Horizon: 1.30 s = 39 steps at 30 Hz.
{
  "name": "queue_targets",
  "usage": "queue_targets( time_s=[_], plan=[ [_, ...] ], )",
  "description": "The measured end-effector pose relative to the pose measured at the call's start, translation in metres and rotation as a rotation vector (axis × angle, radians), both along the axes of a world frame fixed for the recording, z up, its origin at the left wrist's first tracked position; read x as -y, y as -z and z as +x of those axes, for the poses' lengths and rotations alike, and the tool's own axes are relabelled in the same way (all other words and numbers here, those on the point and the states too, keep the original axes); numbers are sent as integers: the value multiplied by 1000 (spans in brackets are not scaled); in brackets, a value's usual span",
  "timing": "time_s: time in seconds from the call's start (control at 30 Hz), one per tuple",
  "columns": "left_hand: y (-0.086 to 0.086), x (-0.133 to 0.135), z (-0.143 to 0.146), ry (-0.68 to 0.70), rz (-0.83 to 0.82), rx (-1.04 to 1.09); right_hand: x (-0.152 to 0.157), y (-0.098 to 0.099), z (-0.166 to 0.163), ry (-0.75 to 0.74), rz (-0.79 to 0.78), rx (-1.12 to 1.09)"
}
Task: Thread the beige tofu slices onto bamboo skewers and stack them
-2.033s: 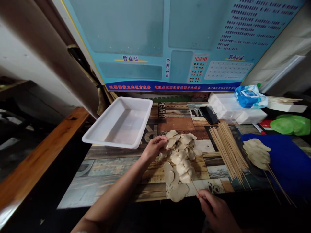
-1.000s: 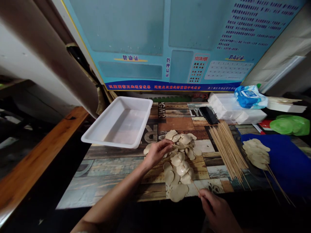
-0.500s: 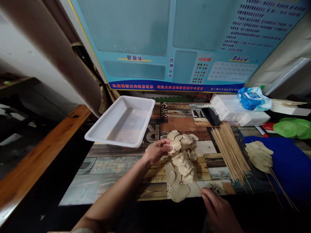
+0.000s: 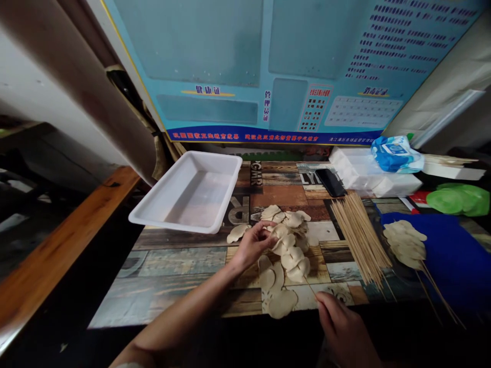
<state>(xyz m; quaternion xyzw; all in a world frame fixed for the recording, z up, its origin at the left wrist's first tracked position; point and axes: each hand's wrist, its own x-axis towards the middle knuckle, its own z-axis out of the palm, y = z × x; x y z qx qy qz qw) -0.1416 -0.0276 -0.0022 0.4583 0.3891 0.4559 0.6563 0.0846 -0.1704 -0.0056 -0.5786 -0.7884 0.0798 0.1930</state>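
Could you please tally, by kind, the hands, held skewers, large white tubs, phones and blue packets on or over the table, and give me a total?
Hands (left hand, right hand): 2
Held skewer: 1
Large white tub: 1
Phone: 1
Blue packet: 1
Total: 6

the patterned table (image 4: 180, 268) carries pale slices (image 4: 282, 303), wooden sticks (image 4: 360, 240), a phone (image 4: 330, 182), a tub (image 4: 197, 198).

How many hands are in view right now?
2: the left hand touches pale slices toward the far end of the skewer, and the right hand holds that skewer's near end. No other hand shows.
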Motion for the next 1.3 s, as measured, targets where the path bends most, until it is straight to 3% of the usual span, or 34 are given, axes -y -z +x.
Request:
queue_targets(
  time_s=[0.27, 0.4, 0.53, 0.63, 0.8, 0.97, 1.03, 1.13, 1.3],
  plan=[
    [-4, 5, 6, 95, -359, 229, 3, 3, 3, 21, -70, -85],
    [-2, 10, 10, 108, -380, 209, 5, 0, -3, 85, -129, -110],
    [-7, 14, 6, 43, -432, 138, 3, -16, 2, 145, -122, -24],
    [-10, 10, -1, 105, -414, 92, -5, -34, 33, 333, -107, 124],
    [-10, 1, -8, 140, -408, 60, -13, -60, 122, 707, -51, 264],
    [-9, 1, -9, 120, -364, 44, -27, -55, 181, 880, -51, 332],
    [-7, 1, -9, 122, -313, 34, -33, -48, 184, 884, -17, 331],
    [-5, 3, -8, 122, -252, 28, -39, -45, 172, 775, 60, 280],
    [-3, 6, -3, 120, -159, 60, -48, -76, 143, 572, 246, 127]
  ],
)
